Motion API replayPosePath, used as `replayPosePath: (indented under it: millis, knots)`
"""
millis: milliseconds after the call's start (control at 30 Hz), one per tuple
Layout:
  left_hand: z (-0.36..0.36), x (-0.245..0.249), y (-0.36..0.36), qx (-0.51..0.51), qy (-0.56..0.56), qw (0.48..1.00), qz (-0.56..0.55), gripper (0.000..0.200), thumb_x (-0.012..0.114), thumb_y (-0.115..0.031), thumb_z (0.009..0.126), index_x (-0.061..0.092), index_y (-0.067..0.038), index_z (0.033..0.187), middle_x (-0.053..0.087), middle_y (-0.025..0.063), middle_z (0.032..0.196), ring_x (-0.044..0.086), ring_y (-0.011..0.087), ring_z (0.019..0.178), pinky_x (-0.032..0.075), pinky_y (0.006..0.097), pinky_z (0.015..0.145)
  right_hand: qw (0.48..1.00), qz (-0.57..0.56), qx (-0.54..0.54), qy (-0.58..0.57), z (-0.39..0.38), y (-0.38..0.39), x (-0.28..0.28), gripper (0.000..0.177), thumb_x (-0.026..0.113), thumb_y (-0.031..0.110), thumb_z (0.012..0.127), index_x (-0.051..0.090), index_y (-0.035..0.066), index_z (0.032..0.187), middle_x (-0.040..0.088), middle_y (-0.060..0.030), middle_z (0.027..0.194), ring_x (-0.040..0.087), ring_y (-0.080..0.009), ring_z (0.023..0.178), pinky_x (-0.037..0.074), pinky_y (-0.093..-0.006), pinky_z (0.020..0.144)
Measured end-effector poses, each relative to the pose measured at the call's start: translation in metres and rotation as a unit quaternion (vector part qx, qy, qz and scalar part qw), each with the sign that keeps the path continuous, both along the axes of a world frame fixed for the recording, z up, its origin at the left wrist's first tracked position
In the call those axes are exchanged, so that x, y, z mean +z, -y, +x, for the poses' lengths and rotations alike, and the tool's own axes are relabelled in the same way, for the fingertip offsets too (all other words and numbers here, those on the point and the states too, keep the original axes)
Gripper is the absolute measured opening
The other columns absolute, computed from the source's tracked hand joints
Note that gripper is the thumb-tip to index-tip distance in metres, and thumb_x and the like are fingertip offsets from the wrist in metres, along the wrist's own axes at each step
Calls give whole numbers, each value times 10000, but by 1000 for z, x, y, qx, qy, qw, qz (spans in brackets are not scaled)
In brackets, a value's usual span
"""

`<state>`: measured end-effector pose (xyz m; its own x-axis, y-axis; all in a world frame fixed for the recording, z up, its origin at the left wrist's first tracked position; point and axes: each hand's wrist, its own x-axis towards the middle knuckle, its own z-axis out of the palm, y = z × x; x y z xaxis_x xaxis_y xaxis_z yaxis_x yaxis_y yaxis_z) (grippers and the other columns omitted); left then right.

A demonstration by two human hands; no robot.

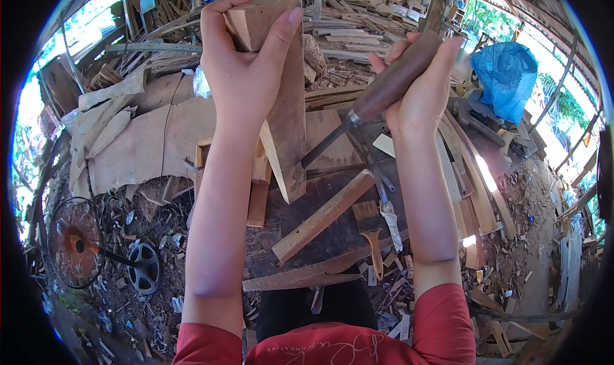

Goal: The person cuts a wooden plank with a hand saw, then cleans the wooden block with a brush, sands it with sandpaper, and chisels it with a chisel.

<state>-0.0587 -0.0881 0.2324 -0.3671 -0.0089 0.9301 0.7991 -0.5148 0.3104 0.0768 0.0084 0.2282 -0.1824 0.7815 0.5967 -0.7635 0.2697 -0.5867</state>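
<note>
Fingers and thumb of my left hand (249,64) clasp the upper end of a thick wooden block (286,122), which stands tall with its lower end tapering. My right hand (422,96) is closed around the brown wooden handle of a chisel (396,77). Its narrow dark blade slants down and left, the tip right at the block's right edge near its lower end. Below the hands, a squared wooden stick (325,215) and a brush (369,230) with a wooden handle lie on a dark work surface (259,250).
Loose boards (147,128) spread to the left, with a round fan grille (75,242) on the ground. More planks (473,173) are stacked on the right beneath a blue plastic bag (505,77). Wood scraps cover the ground. A curved wooden piece (313,272) lies close to my body.
</note>
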Motion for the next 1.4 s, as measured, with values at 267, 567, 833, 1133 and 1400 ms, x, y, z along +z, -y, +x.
replayPosePath:
  millis: [267,567,833,1133,1400]
  knots:
    - [0,-2,0,-31,24,999,-6,426,728,-233,759,474,-36,1039,559,45,908,554,85,796,454,206,686,987,162,-6,10,5,-6,-5,573,413,597,851,412,26,803,493,-88,643,494,-179,483,424,-299,474]
    - [-4,-2,-2,-34,23,999,-3,427,730,-233,757,475,-34,1037,564,46,898,560,87,777,458,207,677,989,146,14,11,3,-2,1,599,352,618,862,413,23,818,486,-90,610,485,-177,453,399,-289,435]
    - [-8,-1,-4,-49,35,998,6,426,727,-228,760,474,-30,1040,564,52,903,559,88,786,464,211,671,988,148,-5,33,-3,-1,3,581,341,621,864,414,44,839,467,-74,627,458,-167,468,395,-303,478]
    - [-9,-2,-5,-70,33,997,17,429,727,-242,759,480,-30,1037,565,55,913,561,91,796,463,216,691,993,121,18,-1,-8,-5,1,544,393,552,885,425,18,783,493,-97,604,491,-177,450,404,-290,435]
    - [-11,-3,-6,-57,22,998,19,411,721,-228,766,487,-34,1043,568,52,912,564,93,804,462,216,689,988,140,-14,57,-13,0,11,581,334,633,859,425,59,862,459,-62,647,448,-159,503,398,-318,526]
